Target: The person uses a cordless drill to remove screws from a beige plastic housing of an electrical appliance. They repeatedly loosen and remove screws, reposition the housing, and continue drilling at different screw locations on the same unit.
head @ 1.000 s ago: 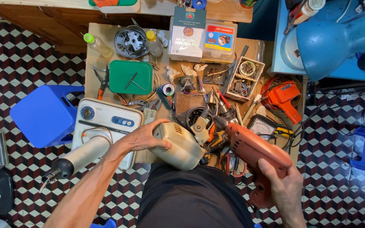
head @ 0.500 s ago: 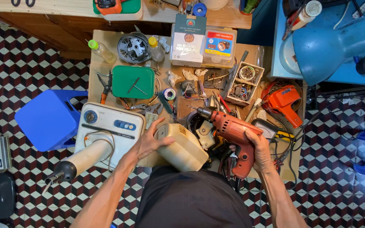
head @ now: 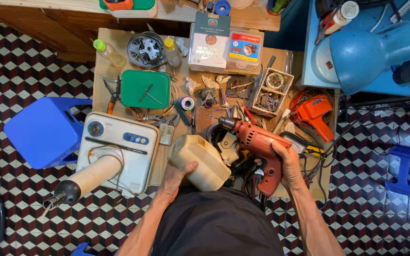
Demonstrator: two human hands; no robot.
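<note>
At lower centre of the frame, a cream housing (head: 199,161) is clasped in the left hand (head: 175,176); the red drill (head: 258,148) is held tight in the right hand's (head: 288,163) grip.

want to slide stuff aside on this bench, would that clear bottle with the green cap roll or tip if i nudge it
The clear bottle with the green cap lies on its side near the table's back left corner, so it cannot tip; its round body would probably roll. It looks like thin plastic, likely light and easy to push. The fan-like metal part lies close beside it and might stop it that way.
</note>
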